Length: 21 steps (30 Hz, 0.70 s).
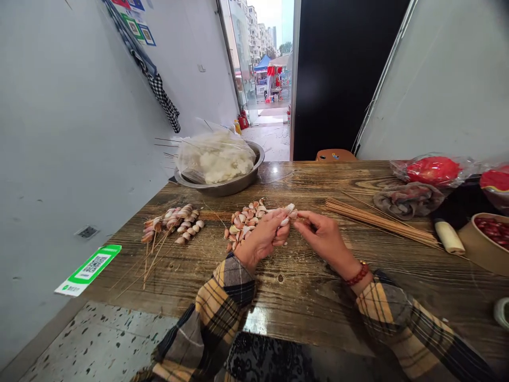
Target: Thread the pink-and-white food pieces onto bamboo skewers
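Left hand (pixel 265 237) pinches the small pale-pink meat slices (pixel 289 210) on a thin bamboo skewer, right hand (pixel 323 237) closed on its stick end, just above the brown wooden table (pixel 302 297) by the loose slice pile (pixel 244 220). Looks light, soft, slippery; stick probably snaps easily, so grip near the meat.

At the far left of our wooden table (pixel 302 297) we see a round metal basin (pixel 238 183) holding a clear plastic bag of white stuff (pixel 217 156). To the right lie a crumpled grey-red cloth (pixel 407 199), a red item wrapped in clear plastic (pixel 433 171) and a tan bowl of red pieces (pixel 487 239). A green and white QR sticker (pixel 89 269) clings to the wall.
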Motion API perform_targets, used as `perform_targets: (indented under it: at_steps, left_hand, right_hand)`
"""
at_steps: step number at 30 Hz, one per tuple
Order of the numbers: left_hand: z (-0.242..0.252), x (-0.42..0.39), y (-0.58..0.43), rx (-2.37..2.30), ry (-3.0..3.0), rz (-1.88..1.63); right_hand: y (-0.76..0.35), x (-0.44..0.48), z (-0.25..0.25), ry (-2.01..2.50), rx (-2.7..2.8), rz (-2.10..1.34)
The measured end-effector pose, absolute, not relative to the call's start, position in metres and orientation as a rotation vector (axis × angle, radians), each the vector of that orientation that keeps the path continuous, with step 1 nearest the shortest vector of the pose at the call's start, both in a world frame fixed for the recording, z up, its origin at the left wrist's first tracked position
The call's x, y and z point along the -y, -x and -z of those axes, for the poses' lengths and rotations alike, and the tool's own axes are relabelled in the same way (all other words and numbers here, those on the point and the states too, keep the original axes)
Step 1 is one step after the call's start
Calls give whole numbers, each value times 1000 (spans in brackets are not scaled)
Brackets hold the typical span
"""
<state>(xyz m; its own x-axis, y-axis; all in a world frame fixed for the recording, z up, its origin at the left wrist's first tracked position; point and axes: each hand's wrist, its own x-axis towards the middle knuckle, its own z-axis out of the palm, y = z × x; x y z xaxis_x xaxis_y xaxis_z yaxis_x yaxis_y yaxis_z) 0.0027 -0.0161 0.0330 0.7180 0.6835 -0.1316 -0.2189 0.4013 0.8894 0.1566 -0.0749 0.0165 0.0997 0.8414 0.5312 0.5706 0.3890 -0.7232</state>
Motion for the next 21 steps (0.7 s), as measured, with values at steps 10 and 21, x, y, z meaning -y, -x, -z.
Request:
perform_targets:
  at_steps: [10,21]
  left_hand:
    - [-32,27,-10,-592,-965,-567]
    - [-25,27,-11,-631,-954,-596]
  right_hand:
    - [-155,78,-23,1262,1621,-466]
    - [-151,79,-22,1264,1623,-615]
